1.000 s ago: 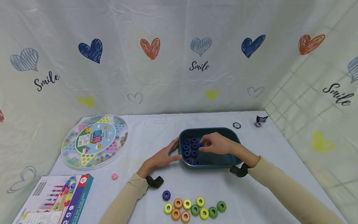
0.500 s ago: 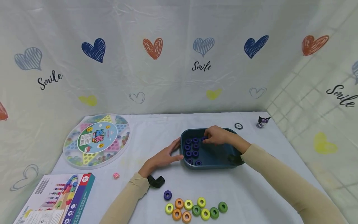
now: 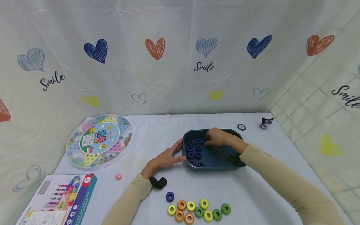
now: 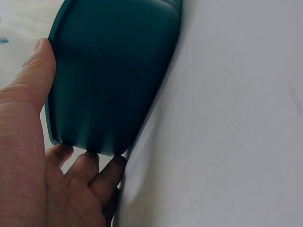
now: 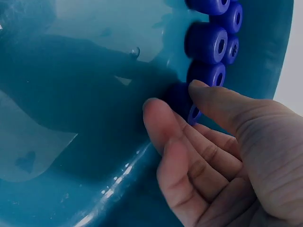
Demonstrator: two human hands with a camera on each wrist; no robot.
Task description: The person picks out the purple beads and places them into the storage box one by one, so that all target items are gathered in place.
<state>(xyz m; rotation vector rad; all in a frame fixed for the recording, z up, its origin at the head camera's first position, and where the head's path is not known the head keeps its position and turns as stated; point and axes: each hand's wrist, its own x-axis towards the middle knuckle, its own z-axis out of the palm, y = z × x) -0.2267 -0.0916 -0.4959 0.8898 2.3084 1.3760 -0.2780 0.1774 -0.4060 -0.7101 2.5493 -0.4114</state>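
A dark teal plastic bin (image 3: 215, 168) stands on the white-covered table, with several dark blue ring beads (image 3: 198, 147) in rows at its left end. My left hand (image 3: 166, 157) touches that left end from outside, fingers and thumb spread along it; the left wrist view shows the thumb at the rim and fingertips against the wall. Inside the bin, my right hand (image 3: 218, 137) pinches a blue bead (image 5: 179, 100) between thumb and fingers, beside the other beads at the bottom. In the head view the fingers mostly hide this bead.
In front of the bin lie one loose blue bead (image 3: 170, 196) and several yellow, orange and green beads (image 3: 198, 212). At left are a round game board (image 3: 99, 142), a printed box (image 3: 56, 200) and a small pink ball (image 3: 118, 177). A black ring (image 3: 241, 127) and figurine (image 3: 266, 122) stand back right.
My right hand has moved slightly away and to the right in the bin, taking the blue bead toward the far side by the rows. The left hand stays against the bin.
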